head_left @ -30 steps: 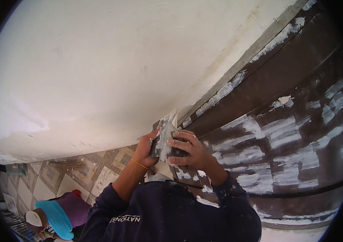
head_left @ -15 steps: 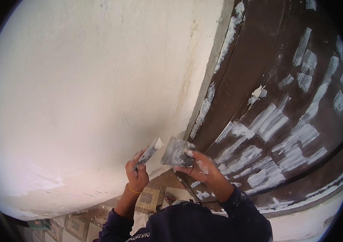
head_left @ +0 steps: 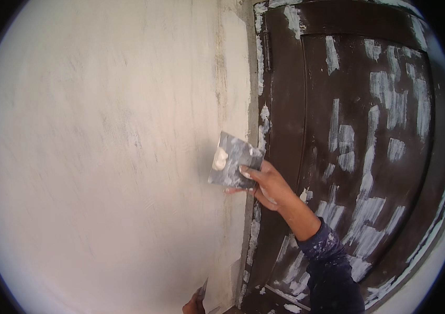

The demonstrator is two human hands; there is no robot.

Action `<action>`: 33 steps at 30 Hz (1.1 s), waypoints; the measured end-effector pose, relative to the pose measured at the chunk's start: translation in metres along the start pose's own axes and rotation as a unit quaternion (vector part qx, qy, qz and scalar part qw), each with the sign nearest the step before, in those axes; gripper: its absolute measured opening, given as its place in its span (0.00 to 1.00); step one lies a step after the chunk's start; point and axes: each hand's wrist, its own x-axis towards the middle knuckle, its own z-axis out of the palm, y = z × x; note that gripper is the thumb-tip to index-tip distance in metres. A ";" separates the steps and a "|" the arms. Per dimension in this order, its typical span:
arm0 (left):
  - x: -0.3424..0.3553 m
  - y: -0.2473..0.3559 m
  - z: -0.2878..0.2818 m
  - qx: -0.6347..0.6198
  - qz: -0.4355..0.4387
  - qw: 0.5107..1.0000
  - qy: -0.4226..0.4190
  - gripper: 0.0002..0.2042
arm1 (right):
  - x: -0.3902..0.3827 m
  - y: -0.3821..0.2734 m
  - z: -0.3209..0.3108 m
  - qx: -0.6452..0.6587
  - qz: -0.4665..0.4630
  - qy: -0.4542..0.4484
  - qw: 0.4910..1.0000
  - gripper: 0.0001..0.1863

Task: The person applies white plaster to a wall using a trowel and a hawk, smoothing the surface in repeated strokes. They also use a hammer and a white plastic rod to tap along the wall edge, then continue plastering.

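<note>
Beside brown door [head_left: 356, 175], patched white: right hand [head_left: 273, 186] pinching plate [head_left: 237, 159] with putty lump [head_left: 220, 158]; left hand [head_left: 194, 305] gripping blade [head_left: 203, 289]; grey joint strip [head_left: 252, 78] uncovered.

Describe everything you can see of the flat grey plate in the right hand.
The flat grey plate is thin and roughly four-sided, perhaps metal or plastic. Whitish smears mark its face, and a cream-coloured lump clings near its left edge. It is tilted, its upper edge sloping down to the right. The right hand grips its lower right part, thumb across the face. Behind it is the pale wall; whether they touch is unclear.
</note>
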 end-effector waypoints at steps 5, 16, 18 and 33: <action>-0.036 -0.048 0.022 -0.004 -0.141 0.990 -0.003 0.18 | 0.162 -0.167 -0.010 -0.599 -0.329 0.070 0.727 0.20; -0.065 -0.114 0.033 0.012 -0.294 0.955 0.040 0.19 | 0.305 -0.245 -0.021 -0.706 -0.345 0.164 0.596 0.26; -0.070 -0.123 0.033 0.014 -0.313 0.948 0.047 0.19 | 0.294 -0.228 -0.025 -0.694 -0.341 0.144 0.617 0.27; -0.118 -0.177 0.019 0.034 -0.418 0.903 0.094 0.20 | 0.109 0.010 -0.041 -0.712 -0.278 0.125 0.632 0.37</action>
